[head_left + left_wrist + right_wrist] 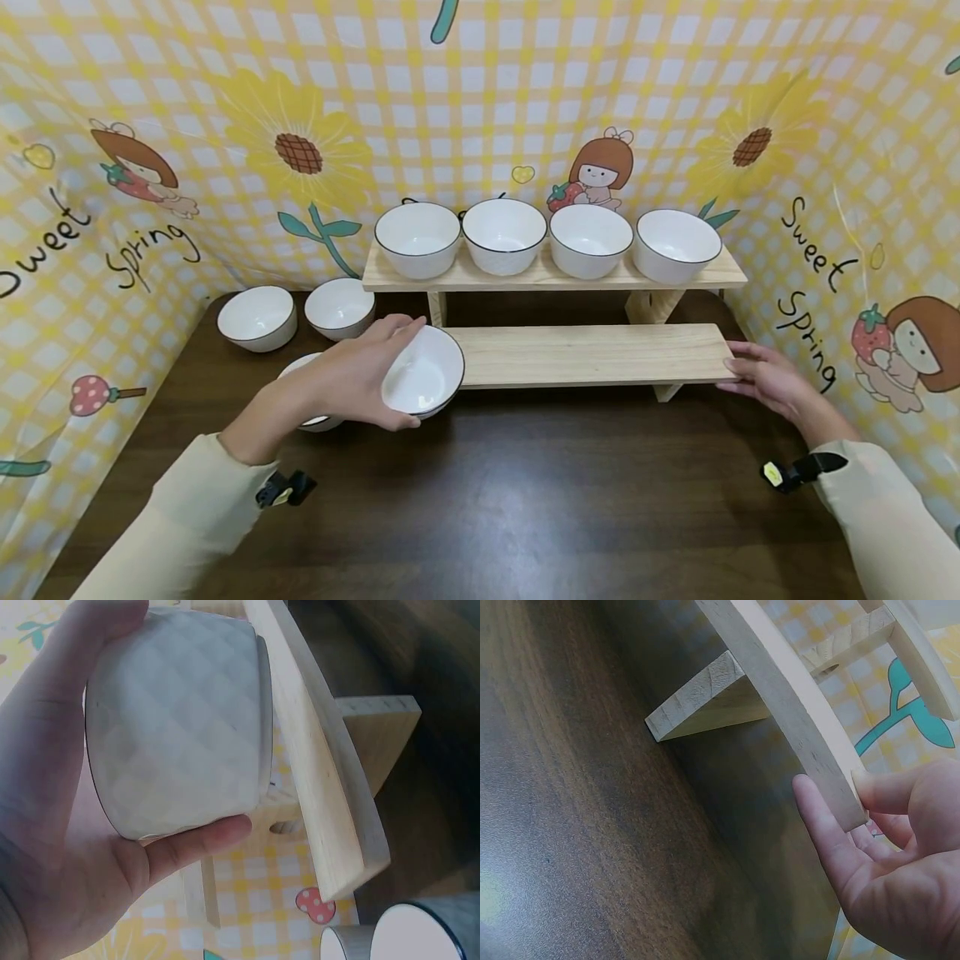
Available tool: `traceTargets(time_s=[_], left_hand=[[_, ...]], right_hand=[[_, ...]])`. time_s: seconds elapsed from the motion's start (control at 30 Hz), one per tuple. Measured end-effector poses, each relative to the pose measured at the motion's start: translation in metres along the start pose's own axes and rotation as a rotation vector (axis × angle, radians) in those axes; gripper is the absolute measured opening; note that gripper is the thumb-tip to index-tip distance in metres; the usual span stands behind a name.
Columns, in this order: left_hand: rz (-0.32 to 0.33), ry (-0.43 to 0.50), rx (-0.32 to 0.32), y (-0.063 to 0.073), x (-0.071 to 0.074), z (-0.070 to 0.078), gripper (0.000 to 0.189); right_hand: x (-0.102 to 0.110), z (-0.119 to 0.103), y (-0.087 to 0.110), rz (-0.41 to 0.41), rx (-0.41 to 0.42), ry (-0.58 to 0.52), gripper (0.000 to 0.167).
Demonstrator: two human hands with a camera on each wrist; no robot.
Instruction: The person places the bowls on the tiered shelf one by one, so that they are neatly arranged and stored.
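Note:
My left hand grips a white bowl with a thin dark rim, thumb on its near side and fingers on the far side. Close over the left end of the lower wooden shelf board, the bowl shows a diamond-textured outside in the left wrist view. At the board's right end, my right hand pinches the corner, its thumb on the top face and a finger against the front edge. Partly hidden behind my left hand, another white bowl stands on the table.
Several white bowls stand in a row on the upper shelf board. Two more, a left bowl and a right bowl, sit at the back left of the dark table. A checked cloth surrounds the table's back and sides.

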State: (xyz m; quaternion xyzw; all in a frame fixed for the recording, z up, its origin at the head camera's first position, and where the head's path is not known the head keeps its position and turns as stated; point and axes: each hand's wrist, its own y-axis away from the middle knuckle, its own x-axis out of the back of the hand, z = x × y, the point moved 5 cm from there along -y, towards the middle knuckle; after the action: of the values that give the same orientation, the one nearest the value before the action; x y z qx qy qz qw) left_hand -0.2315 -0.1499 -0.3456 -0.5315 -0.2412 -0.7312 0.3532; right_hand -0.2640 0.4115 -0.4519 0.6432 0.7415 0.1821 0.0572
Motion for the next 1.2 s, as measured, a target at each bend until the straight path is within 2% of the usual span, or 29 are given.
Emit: traceTargets(time_s=[0.43,0.77,0.97,1.2], left_hand=[[-0.045,0.022,-0.061,-0.036,-0.011,0.024,0.126],[-0.089,0.046,-0.103,-0.07,-0.02,0.051,0.127],[-0.093,0.048,-0.131,-0.091,-0.024,0.066,0.126],[-0.099,0.072,-0.139,-0.116,-0.034,0.084,0.126]], right_hand=[[0.0,-0.001,0.0,0.001,0.003,-0.004,0.068],[0.0,-0.003,0.0,0.002,-0.01,0.029,0.068],[0.0,-0.002,-0.001,0.01,-0.007,0.034,0.068],[0.0,-0.002,-0.001,0.005,-0.002,0.047,0.068]])
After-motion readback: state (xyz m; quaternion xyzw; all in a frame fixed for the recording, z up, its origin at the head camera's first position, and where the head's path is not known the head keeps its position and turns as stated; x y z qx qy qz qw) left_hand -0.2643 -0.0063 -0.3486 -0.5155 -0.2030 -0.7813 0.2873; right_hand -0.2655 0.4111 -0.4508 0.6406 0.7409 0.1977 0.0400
